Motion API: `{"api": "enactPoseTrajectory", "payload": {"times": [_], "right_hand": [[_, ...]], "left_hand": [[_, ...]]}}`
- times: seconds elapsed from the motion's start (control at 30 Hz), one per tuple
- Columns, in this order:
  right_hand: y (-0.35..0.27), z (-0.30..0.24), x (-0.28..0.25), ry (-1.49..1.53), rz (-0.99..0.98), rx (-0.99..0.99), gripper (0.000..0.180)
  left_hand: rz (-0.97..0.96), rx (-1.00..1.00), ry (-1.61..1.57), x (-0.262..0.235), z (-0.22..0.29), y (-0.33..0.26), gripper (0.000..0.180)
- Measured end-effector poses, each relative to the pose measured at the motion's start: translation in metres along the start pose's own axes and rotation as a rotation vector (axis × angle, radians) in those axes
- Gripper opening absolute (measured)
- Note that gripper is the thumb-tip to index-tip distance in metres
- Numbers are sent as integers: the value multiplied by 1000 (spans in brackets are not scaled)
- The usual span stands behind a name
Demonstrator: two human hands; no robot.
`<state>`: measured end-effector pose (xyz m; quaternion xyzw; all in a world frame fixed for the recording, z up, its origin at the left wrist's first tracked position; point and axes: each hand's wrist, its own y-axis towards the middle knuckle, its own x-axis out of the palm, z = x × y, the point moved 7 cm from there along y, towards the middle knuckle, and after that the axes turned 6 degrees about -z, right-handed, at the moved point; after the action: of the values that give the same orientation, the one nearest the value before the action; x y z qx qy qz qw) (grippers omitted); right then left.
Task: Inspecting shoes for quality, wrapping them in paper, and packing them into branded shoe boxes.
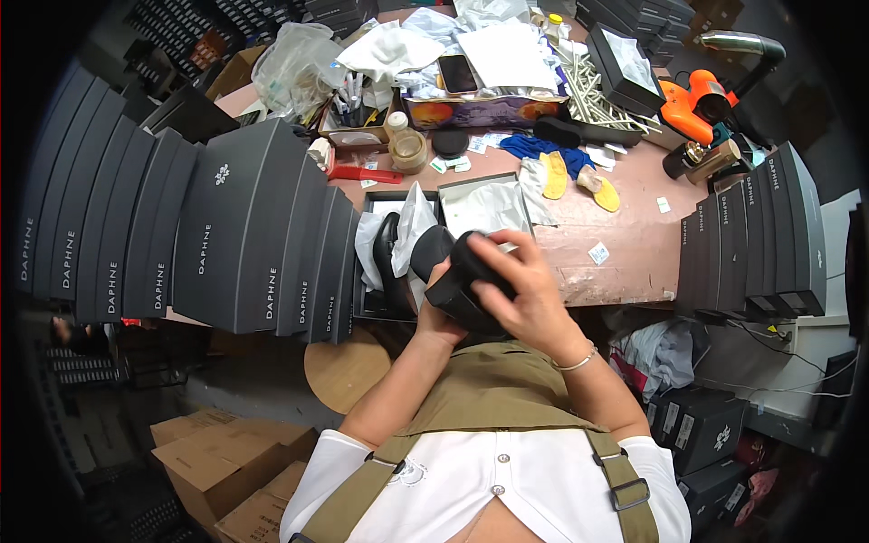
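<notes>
- Presently, your left hand [438, 315] is holding a black shoe [432, 251] from below, at the near edge of the table [615, 258], and its fingers are mostly hiding behind the shoe.
- Your right hand [532, 303] is gripping a dark rounded thing [472, 258] against or just over the shoe; its fingers are curving narrowly around it, and you are leaving too little showing to tell whether it is a separate pad.
- Just left of your hands, a second black shoe [390, 262] is lying in an open box [378, 317] beside white paper [415, 228].
- Directly beyond your hands, a pale-lined box part [450, 193] is holding more white paper [493, 206].
- Farther right, two yellow pads [554, 176] are lying near a blue cloth [568, 163].
- On the far left of those, a red tool [367, 175] is lying beside a jar [409, 152].
- Dark shoe boxes [240, 208] are standing in a row on your left, and more dark boxes [760, 240] are standing on your right.
</notes>
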<state>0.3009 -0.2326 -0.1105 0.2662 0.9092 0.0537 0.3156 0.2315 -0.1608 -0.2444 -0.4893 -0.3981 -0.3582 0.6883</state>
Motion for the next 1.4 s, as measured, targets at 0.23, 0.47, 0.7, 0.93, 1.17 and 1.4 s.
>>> {"api": "enactPoseTrajectory", "payload": {"times": [0.23,0.47,0.7,0.93,1.17,1.4], "right_hand": [[-5,14,19,116,-141,25,44],[-2,11,20,64,-149,32,37],[-8,33,28,132,-188,99,33],[-5,11,23,92,-137,10,31],[-5,20,27,124,-190,27,34],[-4,18,26,124,-180,54,29]], "left_hand": [[-56,5,0,-25,-10,2,35],[-1,42,50,-19,-3,-3,35],[20,-59,-99,-30,-17,-4,38],[-48,-15,-32,-31,-11,-1,40],[-47,-19,-54,-39,-13,1,40],[4,3,-37,-39,-12,1,39]]}}
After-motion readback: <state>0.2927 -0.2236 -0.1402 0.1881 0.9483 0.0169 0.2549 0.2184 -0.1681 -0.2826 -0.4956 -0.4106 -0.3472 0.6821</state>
